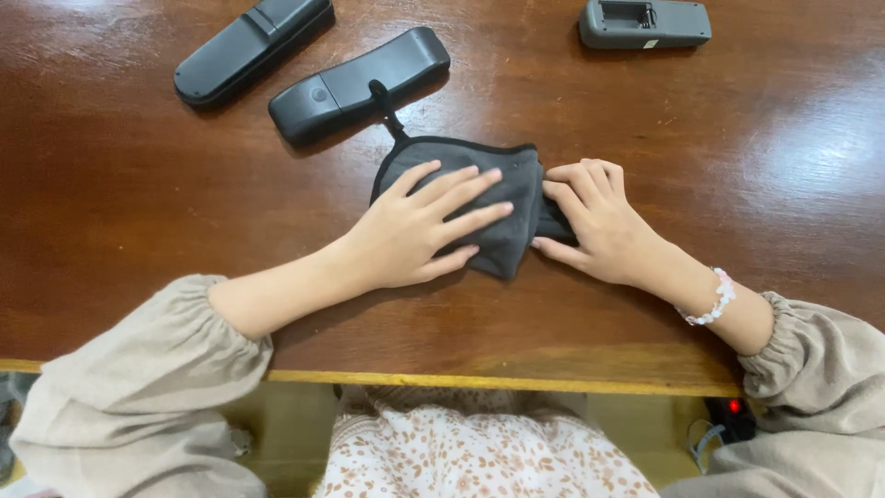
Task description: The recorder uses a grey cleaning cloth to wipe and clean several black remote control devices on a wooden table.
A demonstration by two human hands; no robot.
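A dark grey fabric pouch [512, 189] with a black edge and a short black loop lies on the brown wooden table [138, 194]. My left hand [419, 226] rests flat on top of it, fingers spread and pointing right. Curled at the pouch's right edge, my right hand [595, 221] pinches the fabric there between thumb and fingers. A beaded bracelet [714, 297] circles my right wrist.
Two black remote-like devices [253, 46] [359, 83] lie side by side at the back left, the nearer one touching the pouch's loop. A grey device [645, 23] with an open compartment sits at the back right. The table's front edge [498, 380] runs just before my lap.
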